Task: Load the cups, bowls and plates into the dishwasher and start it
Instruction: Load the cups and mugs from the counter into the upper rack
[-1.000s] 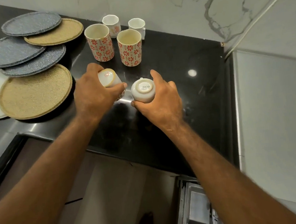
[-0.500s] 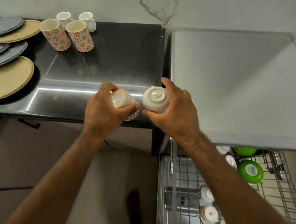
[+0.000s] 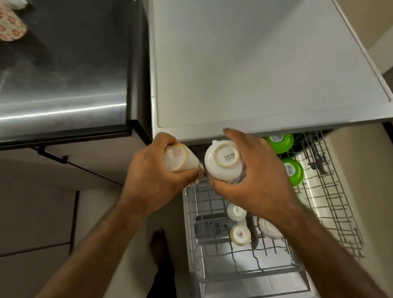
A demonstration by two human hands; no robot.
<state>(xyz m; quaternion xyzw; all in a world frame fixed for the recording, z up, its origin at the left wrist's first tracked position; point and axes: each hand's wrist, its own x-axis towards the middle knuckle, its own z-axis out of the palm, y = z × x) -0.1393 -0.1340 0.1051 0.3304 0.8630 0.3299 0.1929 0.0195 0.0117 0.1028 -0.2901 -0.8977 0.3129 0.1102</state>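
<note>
Starting at the near side, the pulled-out rack [image 3: 329,195] is seen with free pins at its front. Two little cups [image 3: 239,235] and a white bowl [image 3: 269,228] are already set there, bottom up. Above them, a gold-rimmed cup [image 3: 178,156] is gripped by the left hand [image 3: 155,177] and a white cup [image 3: 223,161] by the right hand [image 3: 254,174]. The fingers of both hands are curled round the cup walls, and the bases are turned upward. Each cup should be lowered mouth down between free pins, kept apart from the loaded pieces, and released only when seated. Farther back, green bowls [image 3: 292,171] are placed in the rack. On the counter [image 3: 50,79], patterned cups [image 3: 3,26] are left unloaded.
</note>
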